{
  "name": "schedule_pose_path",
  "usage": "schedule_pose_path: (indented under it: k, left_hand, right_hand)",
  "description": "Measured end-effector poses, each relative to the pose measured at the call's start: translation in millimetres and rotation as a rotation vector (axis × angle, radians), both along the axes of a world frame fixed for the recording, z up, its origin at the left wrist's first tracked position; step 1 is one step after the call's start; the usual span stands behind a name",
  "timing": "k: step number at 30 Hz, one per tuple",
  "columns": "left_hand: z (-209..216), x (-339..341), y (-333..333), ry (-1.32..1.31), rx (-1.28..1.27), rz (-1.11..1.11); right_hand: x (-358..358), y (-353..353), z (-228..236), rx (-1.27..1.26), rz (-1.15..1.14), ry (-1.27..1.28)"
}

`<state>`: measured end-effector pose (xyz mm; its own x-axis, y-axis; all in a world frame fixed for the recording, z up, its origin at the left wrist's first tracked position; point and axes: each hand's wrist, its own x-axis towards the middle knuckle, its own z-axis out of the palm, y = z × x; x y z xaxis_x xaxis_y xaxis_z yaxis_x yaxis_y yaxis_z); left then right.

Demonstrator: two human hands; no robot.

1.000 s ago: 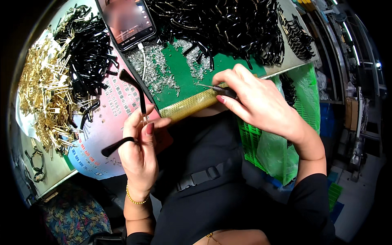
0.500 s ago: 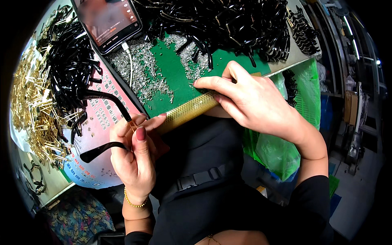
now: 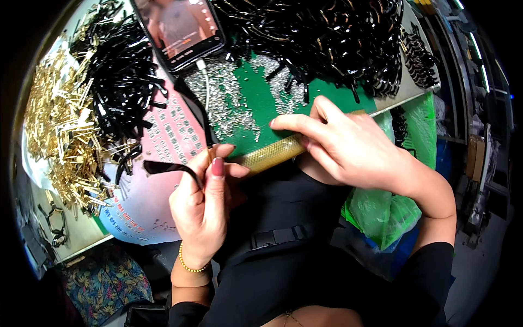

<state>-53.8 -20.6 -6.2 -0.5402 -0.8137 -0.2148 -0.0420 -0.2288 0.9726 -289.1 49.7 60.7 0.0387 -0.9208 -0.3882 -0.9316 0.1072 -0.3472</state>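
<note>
My left hand [image 3: 204,201] is closed on black spectacle temples [image 3: 169,168]; one points left and another runs up past the phone cable. Their gold-coloured inner ends are partly hidden by my fingers. My right hand [image 3: 354,144] holds nothing that I can make out. Its index finger is stretched out with the tip on the green mat [image 3: 253,98], beside a spread of tiny silver screws [image 3: 226,103]. The right thumb stands apart from that fingertip, by the yellow mesh-patterned tube [image 3: 272,155] along the table's near edge.
A phone [image 3: 182,32] with a white cable [image 3: 206,82] lies beyond the screws. Black temples [image 3: 316,38] are heaped at the back, more black pieces [image 3: 122,76] at the left. Gold metal parts [image 3: 60,131] lie farther left. A green plastic bag [image 3: 387,212] hangs at the right.
The whole view has shifted, so the table and both hands appear farther right and mostly lower. My left hand keeps its grip on the temples; the right index finger stays stretched over the mat.
</note>
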Motion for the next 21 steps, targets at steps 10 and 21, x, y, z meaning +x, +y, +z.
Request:
schedule_pose_path:
  k: [10, 21]
  left_hand:
    - [-7, -1, -2, -0.035, -0.273, 0.005]
    - [-13, -2, 1, -0.102, -0.413, 0.017]
  right_hand:
    - [37, -29, 20, 0.484, -0.454, -1.080]
    - [33, -21, 12, 0.413, -0.403, -1.085]
